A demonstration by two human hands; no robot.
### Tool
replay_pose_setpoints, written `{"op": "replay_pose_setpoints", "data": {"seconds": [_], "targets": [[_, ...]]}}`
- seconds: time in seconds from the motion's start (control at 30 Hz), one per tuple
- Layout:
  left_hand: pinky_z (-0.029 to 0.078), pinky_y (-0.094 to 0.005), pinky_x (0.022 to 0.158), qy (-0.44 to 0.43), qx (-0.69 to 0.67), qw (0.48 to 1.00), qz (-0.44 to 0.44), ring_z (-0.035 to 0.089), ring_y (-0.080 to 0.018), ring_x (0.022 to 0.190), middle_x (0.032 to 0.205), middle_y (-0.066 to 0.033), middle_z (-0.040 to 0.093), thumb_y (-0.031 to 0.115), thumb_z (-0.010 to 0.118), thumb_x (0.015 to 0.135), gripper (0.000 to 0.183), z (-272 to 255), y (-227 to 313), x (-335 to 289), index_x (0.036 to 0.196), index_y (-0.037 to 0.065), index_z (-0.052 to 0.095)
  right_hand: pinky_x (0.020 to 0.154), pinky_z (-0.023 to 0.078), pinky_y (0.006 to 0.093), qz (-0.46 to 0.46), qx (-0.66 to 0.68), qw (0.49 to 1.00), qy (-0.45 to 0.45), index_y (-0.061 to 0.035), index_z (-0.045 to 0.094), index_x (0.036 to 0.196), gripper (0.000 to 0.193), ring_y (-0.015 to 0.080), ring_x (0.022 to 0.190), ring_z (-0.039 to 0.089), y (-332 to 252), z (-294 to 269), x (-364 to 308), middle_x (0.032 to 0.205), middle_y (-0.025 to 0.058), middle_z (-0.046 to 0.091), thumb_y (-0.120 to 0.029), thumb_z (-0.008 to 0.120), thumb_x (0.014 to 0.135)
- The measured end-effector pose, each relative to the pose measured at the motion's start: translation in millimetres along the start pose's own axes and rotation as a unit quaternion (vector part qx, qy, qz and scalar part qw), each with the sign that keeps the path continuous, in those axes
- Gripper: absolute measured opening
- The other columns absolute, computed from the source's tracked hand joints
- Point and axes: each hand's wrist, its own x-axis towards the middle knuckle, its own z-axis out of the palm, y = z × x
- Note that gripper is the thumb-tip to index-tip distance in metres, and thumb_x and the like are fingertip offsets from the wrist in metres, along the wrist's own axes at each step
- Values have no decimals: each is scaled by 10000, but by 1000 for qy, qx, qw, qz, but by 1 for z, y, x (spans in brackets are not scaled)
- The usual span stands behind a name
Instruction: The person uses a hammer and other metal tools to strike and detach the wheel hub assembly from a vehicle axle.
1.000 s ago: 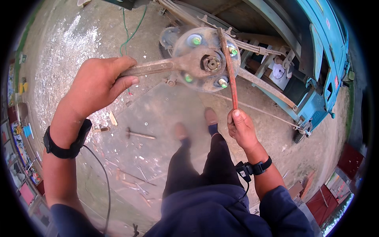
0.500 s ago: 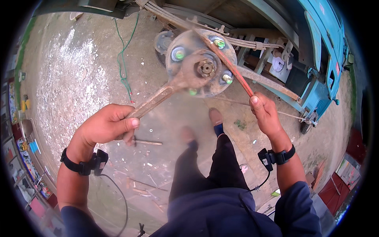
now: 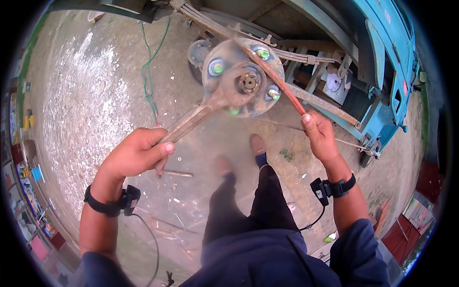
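Note:
My left hand (image 3: 138, 155) is closed round the handle of a big rusty wrench (image 3: 189, 122). The wrench's wide head sits around the middle of a round wheel hub (image 3: 214, 88), where a notched shaft end (image 3: 249, 82) sticks out. Several wheel studs with green ends stand on the hub face. My right hand (image 3: 319, 133) grips the lower end of a red-painted metal bar (image 3: 287, 93). The bar slants up and left across the hub face, passing between studs; its far end is blurred. Both tools look steady in my hands.
A blue truck (image 3: 387, 95) stands at the upper right, with leaf springs (image 3: 301, 56) behind the hub. A green cord (image 3: 148, 81) lies on the concrete at left. Below my left hand are a stick (image 3: 177, 174) and scattered small hardware. My feet stand below the hub.
My left hand and forearm have shifted slightly right with the wrench handle. My right hand keeps its grip on the bar, nearly unmoved. The whole view has shifted a little.

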Motion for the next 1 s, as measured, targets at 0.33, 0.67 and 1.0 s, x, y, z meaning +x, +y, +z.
{"op": "replay_pose_setpoints", "data": {"seconds": [0.33,0.67,1.0], "targets": [[397,-243,482,-32,-1,999,-32,500,-67,511,609,-11,604,343,604,1004,337,-19,2,-1,844,46,594,642,394,328,-27,-41,996,-78,-13,476,789,452,181,679,393,-3,-16,9,705,54,411,-383,492,1049],[409,-266,484,37,-107,993,-15,587,-116,559,586,-28,574,349,586,1012,329,3,-8,-47,894,42,596,585,334,277,1,54,998,-34,-49,474,733,467,102,650,392,-25,-63,-21,707,0,429,-392,489,1051],[468,-297,513,200,-400,893,-59,641,-179,645,664,-48,559,339,477,1061,319,166,-166,-93,1027,31,550,729,492,353,97,-42,954,-282,-25,665,1007,348,252,781,630,-27,34,-118,840,111,648,-346,533,1018]]}}
